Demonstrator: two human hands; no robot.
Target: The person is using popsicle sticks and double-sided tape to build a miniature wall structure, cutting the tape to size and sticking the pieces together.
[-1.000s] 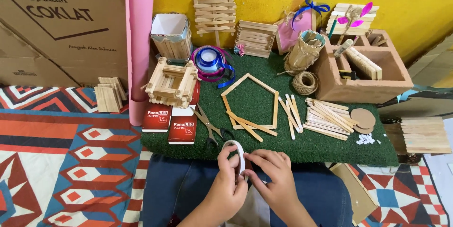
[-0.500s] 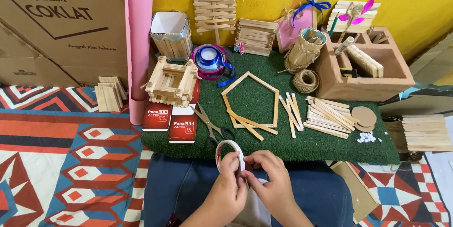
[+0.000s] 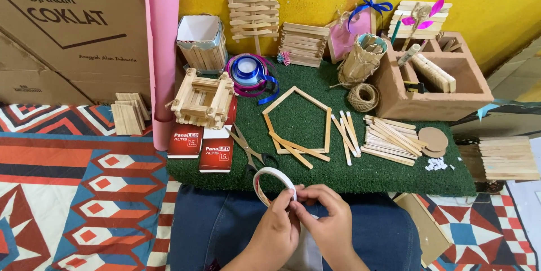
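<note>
Head view: both hands' fingers pinch shut on the upright tape roll.

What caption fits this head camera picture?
Both hands, left hand and right hand, hold a white tape roll beside green craft mat.

The near side of the tape roll is hidden behind the left hand and right hand. Both forearms run off the bottom edge. The scissors' handles lie partly behind the roll. The small white bits are perhaps paper scraps.
</note>
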